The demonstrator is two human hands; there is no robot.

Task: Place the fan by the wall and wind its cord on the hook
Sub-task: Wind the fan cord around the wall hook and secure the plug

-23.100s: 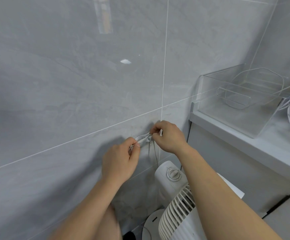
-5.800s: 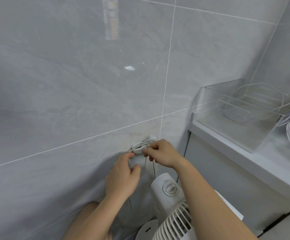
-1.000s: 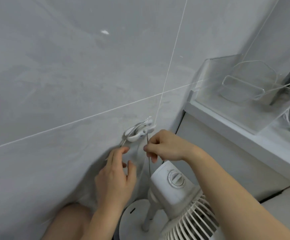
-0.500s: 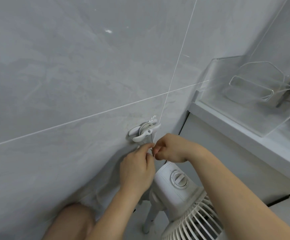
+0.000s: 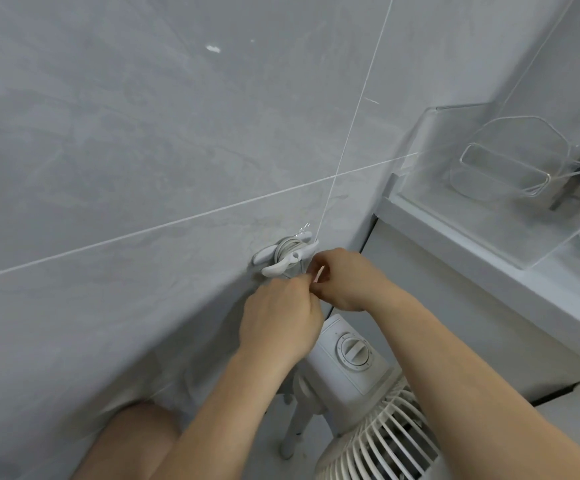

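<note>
— What do you have on the left side now?

— The gray tiled wall [image 5: 143,150], and on it the white hook [image 5: 283,254]. The cord [image 5: 286,245] is already turned around it several times. The hook's long axis goes almost sideways along the wall, a little rising to the right.

— And your hands?

— My left hand [image 5: 278,317] is just below the hook, the fingers closed together on the loose end of the cord. My right hand [image 5: 345,280] touches it from the right and pinches the same end — something small and pale shows between its fingers, maybe the plug, I cannot tell.

— Which way must the cord go?

— Up and a little to the left, from my fingers to the hook. Both hands are close, but I think the left one sits directly under it, so it is better placed to guide the last turn.

— Where is the fan?

— The fan [image 5: 350,355] stands on the floor below my hands, close to the wall, next to the white counter [image 5: 489,271] at the right. I judge that only tucking the end remains.
</note>
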